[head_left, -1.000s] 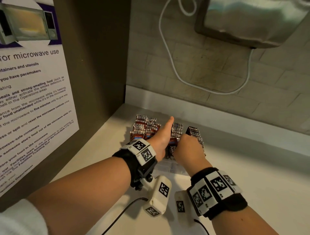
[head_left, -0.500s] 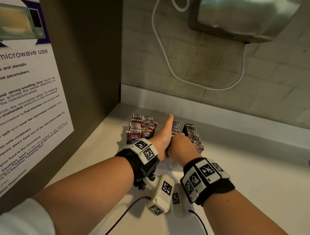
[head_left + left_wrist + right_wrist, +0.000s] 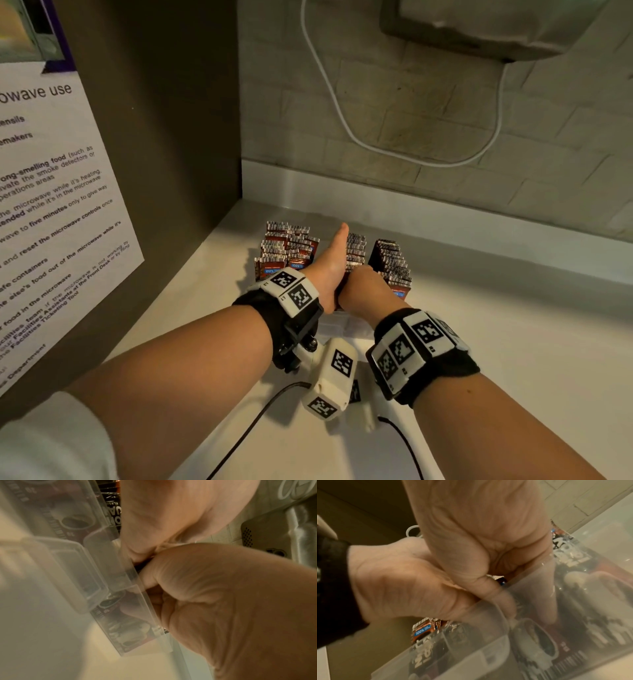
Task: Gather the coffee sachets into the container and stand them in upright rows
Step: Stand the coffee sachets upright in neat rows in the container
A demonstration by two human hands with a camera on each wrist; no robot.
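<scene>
Standing in tight upright rows, the coffee sachets (image 3: 287, 249) fill a clear container (image 3: 337, 326) on the pale counter (image 3: 513, 342), close to the far wall. Left hand (image 3: 330, 265) reaches in with its thumb straight, its grip closing on the middle row. Touching it, the right hand (image 3: 364, 291) curls tightly over the same sachets. Another row stands just right.

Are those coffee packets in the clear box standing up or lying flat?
Standing up. In the head view the coffee packets show their barcode top edges in rows, poking above the clear box. Packets behind the hands stay hidden.
</scene>
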